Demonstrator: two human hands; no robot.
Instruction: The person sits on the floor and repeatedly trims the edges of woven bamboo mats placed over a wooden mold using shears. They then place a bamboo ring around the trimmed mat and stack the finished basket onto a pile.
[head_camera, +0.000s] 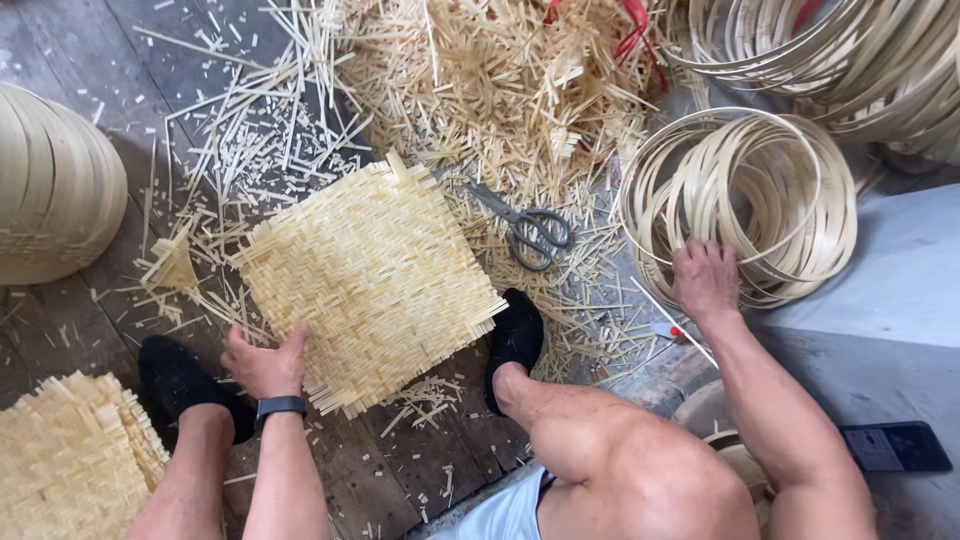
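Two hands at work among woven bamboo on a plank floor.

The left hand (265, 362) lies flat with fingers spread on the near corner of a square woven bamboo mat (372, 272), pressing rather than gripping it; the mat lies on the wooden floor (390, 480) between the person's black shoes. The right hand (706, 280) reaches into a coil of bamboo hoops (745, 200), fingers curled over the nearest strips. Scissors (528, 228) lie just beyond the mat amid cut splinters (500, 90). A stack of mats (70, 460) sits at lower left, a dark phone (895, 447) at lower right.
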